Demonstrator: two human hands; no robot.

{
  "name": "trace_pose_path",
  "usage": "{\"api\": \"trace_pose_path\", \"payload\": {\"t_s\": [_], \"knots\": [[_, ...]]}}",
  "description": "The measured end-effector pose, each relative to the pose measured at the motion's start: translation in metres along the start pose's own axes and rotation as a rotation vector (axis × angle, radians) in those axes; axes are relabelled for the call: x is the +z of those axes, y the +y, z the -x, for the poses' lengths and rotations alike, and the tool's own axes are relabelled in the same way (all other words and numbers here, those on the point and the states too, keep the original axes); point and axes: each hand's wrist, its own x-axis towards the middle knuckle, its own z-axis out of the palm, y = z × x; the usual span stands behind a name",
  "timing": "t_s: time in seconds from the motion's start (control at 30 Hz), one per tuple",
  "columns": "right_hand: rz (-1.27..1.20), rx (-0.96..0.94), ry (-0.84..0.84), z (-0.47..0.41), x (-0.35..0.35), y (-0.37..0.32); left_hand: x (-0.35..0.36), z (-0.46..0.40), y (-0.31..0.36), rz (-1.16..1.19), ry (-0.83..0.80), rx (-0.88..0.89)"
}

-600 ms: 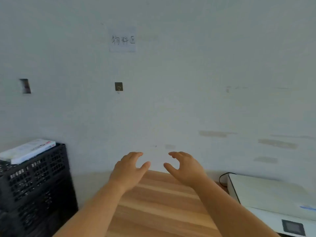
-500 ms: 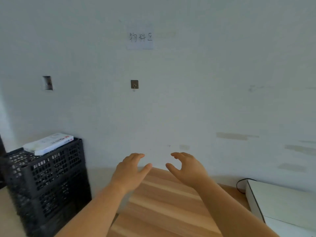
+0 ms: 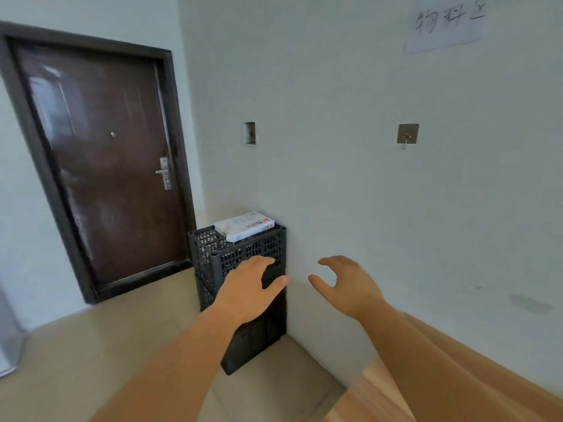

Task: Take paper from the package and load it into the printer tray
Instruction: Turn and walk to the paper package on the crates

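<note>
A white paper package [image 3: 245, 226] with a red mark lies flat on top of stacked black plastic crates [image 3: 213, 254] against the wall. My left hand [image 3: 249, 287] is stretched out in front of the crates, below the package, fingers apart and empty. My right hand [image 3: 344, 284] hovers to its right in front of the wall, fingers curled open, holding nothing. The printer is out of view.
A dark brown door [image 3: 103, 166] stands at the left. A corner of the wooden table [image 3: 365, 400] shows at the lower right. The wall carries a handwritten paper sign [image 3: 447, 22], a metal hook [image 3: 407, 134] and a small recess [image 3: 249, 133]. Tiled floor [image 3: 91, 354] lies before the crates.
The view has swung left: the crates and package now sit centre, the door has come into view, and the printer has left the frame. Both hands stay open and empty.
</note>
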Motion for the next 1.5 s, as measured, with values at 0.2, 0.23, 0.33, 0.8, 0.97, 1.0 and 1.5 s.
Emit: {"api": "trace_pose_path", "payload": {"t_s": [0.2, 0.23, 0.33, 0.8, 0.97, 1.0, 1.5], "knots": [[-0.004, -0.028, -0.044, -0.056, 0.070, -0.064, -0.015, -0.029, -0.102, 0.006, 0.002, -0.022], [-0.001, -0.023, -0.051, -0.063, 0.082, -0.075, -0.017, -0.034, -0.120, 0.010, 0.004, -0.018], [0.011, -0.004, -0.071, -0.089, 0.116, -0.106, -0.027, -0.052, -0.172, 0.041, 0.000, -0.023], [-0.004, -0.033, -0.163, -0.258, 0.263, -0.175, -0.047, -0.160, -0.350, 0.053, -0.001, -0.141], [-0.046, -0.132, -0.217, -0.333, 0.316, -0.192, -0.061, -0.207, -0.400, -0.017, 0.006, -0.236], [-0.065, -0.151, -0.222, -0.350, 0.327, -0.196, -0.066, -0.218, -0.409, -0.033, 0.019, -0.249], [-0.079, -0.161, -0.241, -0.547, 0.469, -0.231, -0.061, -0.387, -0.583, -0.044, -0.025, -0.299]]}}
